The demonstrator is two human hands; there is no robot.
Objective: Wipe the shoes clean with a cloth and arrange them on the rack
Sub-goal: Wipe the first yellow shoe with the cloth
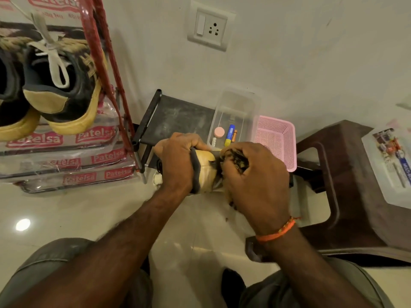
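1. Knees [55, 274] in grey shorts, nearest the camera: the person is seated low over the floor.
2. Left hand [178, 158]: fingers curled round the shoe [205, 167], gripping it steady above the floor.
3. Right hand [253, 174]: closed on a bunched patterned cloth [236, 160], pressed to the shoe's side, seemingly for wiping.
4. Rack [106, 52], left: a dark pair of shoes [60, 85] already shelved.
5. Clear tub [233, 121] and pink basket [275, 138], just beyond the hands.
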